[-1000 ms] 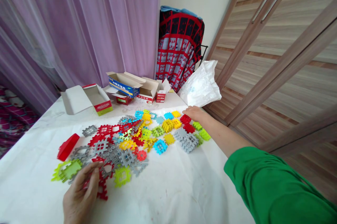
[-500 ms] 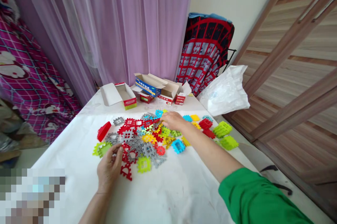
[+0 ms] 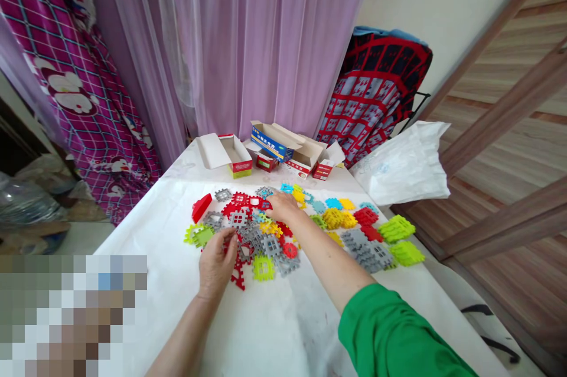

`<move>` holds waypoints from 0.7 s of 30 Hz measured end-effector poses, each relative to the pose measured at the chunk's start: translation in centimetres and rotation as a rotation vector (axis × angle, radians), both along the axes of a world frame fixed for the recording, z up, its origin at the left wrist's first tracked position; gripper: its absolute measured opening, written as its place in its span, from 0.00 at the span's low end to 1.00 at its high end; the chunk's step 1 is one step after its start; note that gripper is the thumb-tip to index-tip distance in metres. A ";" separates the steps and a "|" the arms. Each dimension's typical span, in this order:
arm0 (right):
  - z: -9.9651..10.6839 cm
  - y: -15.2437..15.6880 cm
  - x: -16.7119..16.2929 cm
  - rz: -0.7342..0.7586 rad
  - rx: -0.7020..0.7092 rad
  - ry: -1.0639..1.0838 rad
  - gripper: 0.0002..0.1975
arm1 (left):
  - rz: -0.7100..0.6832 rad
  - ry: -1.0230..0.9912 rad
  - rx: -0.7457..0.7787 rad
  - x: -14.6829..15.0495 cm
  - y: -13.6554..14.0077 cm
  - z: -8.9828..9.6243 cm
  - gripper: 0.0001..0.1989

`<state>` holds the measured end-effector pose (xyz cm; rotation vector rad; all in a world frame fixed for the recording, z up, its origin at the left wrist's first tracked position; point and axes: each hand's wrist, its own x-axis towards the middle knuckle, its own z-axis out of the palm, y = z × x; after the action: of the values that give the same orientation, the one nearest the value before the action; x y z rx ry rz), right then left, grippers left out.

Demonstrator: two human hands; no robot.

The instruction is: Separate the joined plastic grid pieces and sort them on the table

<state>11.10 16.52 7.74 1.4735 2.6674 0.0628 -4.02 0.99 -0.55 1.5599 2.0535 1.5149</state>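
Reaches with right hand (image 3: 282, 207) over the far side of a heap of interlocking plastic pieces (image 3: 253, 239), fingertips among red ones. Holds left hand (image 3: 217, 260), fingers curled toward thumb, at the heap's near left edge, whether gripping anything unclear. Shows gray stacks (image 3: 364, 252) and lime-green stacks (image 3: 402, 240) to the right, opened cardboard boxes (image 3: 267, 142) behind, white bag (image 3: 401, 169) at the far right corner.

The bare left forearm (image 3: 186, 330) reaches forward from the lower edge of view, and the left hand (image 3: 217, 262) bends its fingers inward, thumb near the fingertips. The right forearm (image 3: 332, 265), bare below a green sleeve (image 3: 390, 335), slants farther forward and leftward, its right hand (image 3: 282, 207) back upward, fingertips hard to make out.
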 end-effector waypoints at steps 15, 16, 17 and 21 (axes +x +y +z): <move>0.3 -4.8 11.0 -0.140 -0.442 0.372 0.16 | -0.029 0.013 0.063 -0.1 0.4 -1.0 0.12; 1.0 -5.0 11.1 -0.146 -0.409 0.254 0.17 | -0.031 0.009 0.060 -0.1 0.4 -1.1 0.13; 1.6 -5.2 11.0 -0.155 -0.386 0.156 0.17 | -0.033 0.007 0.056 -0.1 0.5 -1.1 0.13; 2.6 -4.9 9.1 -0.218 -0.290 0.061 0.20 | -0.027 -0.001 0.046 -0.2 0.5 -1.2 0.14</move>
<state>20.15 11.58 10.36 1.6733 2.4112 -0.3730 -4.24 1.45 -1.71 1.5962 2.0031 1.5633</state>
